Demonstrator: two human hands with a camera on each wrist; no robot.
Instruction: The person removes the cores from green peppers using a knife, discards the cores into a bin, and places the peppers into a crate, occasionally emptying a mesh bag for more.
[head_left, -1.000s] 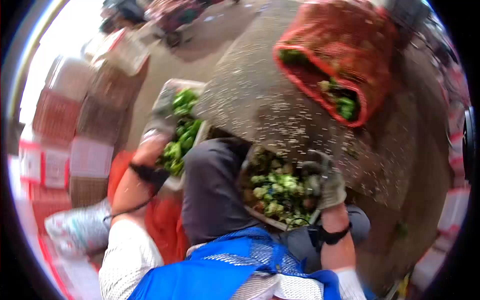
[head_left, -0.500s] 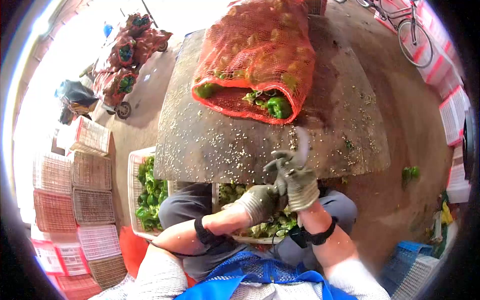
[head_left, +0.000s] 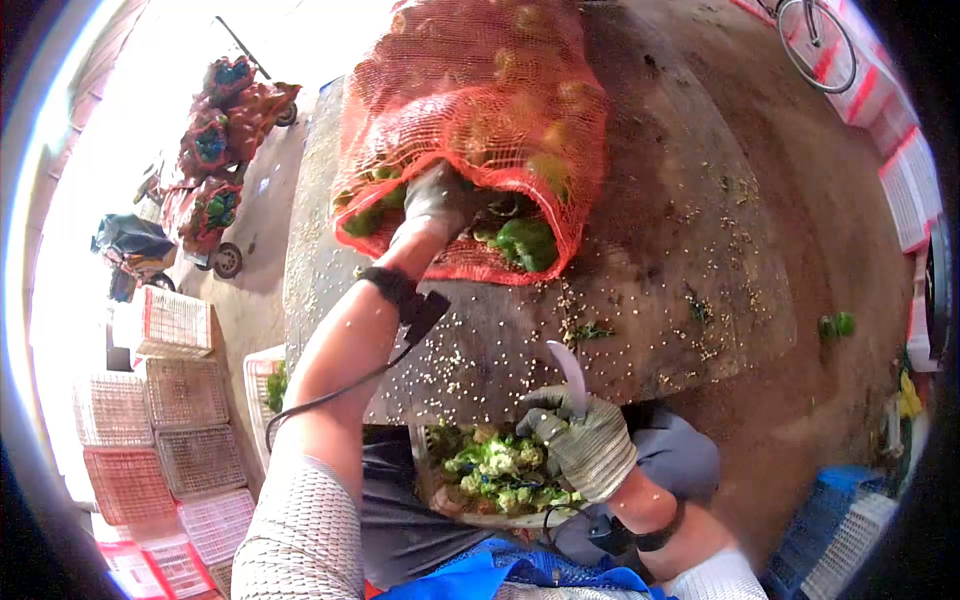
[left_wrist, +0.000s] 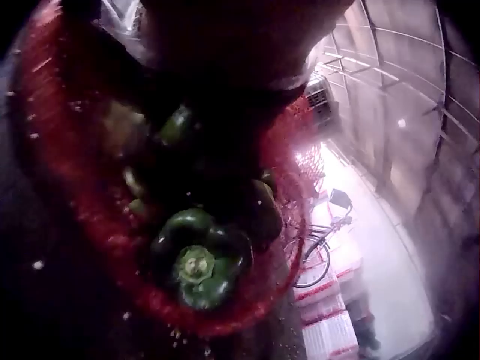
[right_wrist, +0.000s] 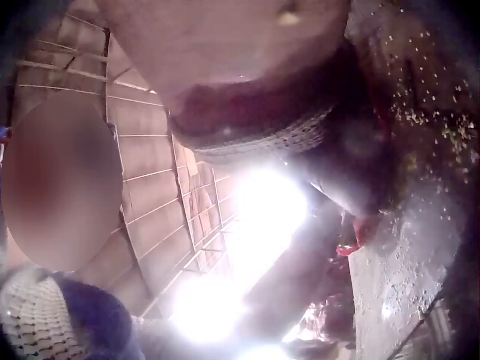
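My gloved left hand (head_left: 435, 200) reaches into the mouth of a red mesh sack (head_left: 470, 110) lying on the worktop; its fingers are hidden inside. Beside that hand, near the sack's rim, lies a green bell pepper (head_left: 525, 243), its cut-looking pale stem end (left_wrist: 196, 264) facing the left wrist camera. More peppers bulge within the mesh. In my gloved right hand (head_left: 590, 445) is a small knife with a curved blade (head_left: 568, 375) pointing up and away from me. Below that hand, a crate (head_left: 424, 465) between my legs holds pale green pepper trimmings (head_left: 495, 462).
Pale seeds litter the worktop (head_left: 660, 340). At its left stands a white crate (head_left: 258, 375) with green peppers. Stacked crates (head_left: 185, 390) line the left side, and a cart of filled sacks (head_left: 215, 150) stands beyond. A loose pepper (head_left: 838, 325) lies on the floor at right.
The left hand moved from the left crate to the right hand, then forward into the sack. The right hand, once over the trimmings crate, holds the knife near the worktop's front edge.
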